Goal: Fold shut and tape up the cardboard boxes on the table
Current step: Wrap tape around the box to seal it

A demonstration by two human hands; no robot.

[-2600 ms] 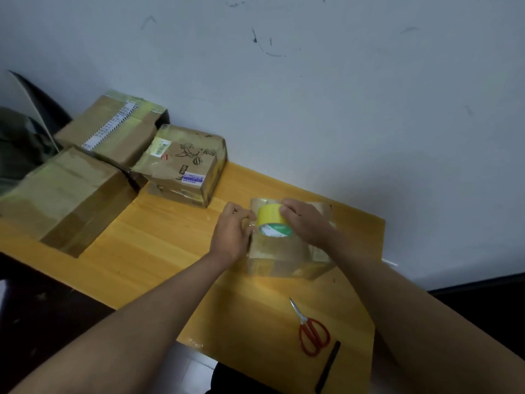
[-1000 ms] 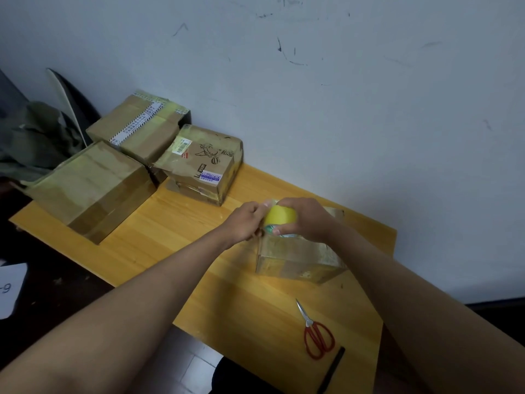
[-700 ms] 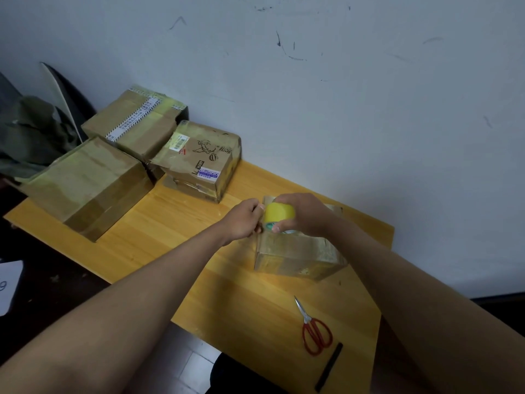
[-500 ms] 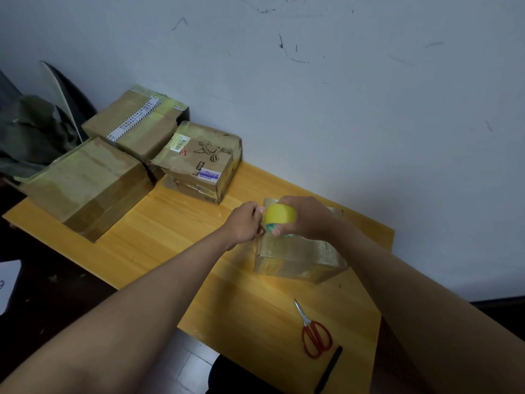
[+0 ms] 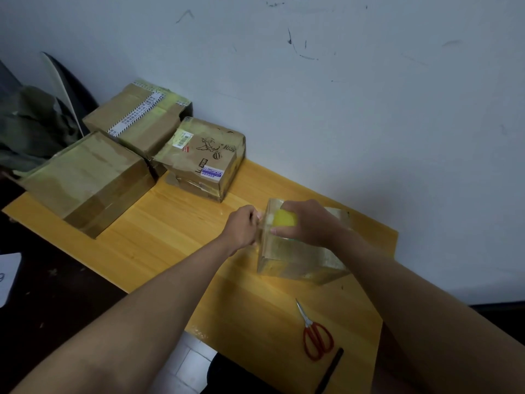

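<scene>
Head view: your right hand (image 5: 308, 223) sits on top of the small box (image 5: 298, 257) at the desk's (image 5: 176, 234) far right end, its fingers (image 5: 277, 230) curled round the yellow tape roll (image 5: 284, 218) and pressing it down near the box's left top edge. Your left hand (image 5: 241, 227) is just left of the box, fingers bunched at the roll's side; they look to be pinching the free tape end, though the strip itself is too faint to confirm. Judgement: you hold the roll steady on the lid so the left hand can draw tape off and carry it down over the box's left face; the weight on top also keeps the flaps shut. Left of the small box, well apart, three larger boxes crowd the desk's far left corner: one printed with a cartoon and labels (image 5: 204, 157), one with a white striped strip (image 5: 136, 120) behind it against the wall, and a plain one (image 5: 88, 180) nearest the desk's left front edge. All three look closed and taped already. Nearer you than the small box, red-handled scissors (image 5: 315, 334) lie on the desk with a dark stick-like item (image 5: 329, 371) just beside them. Nothing blocks the tape's path; the scissors are near enough to reach for the cut.
</scene>
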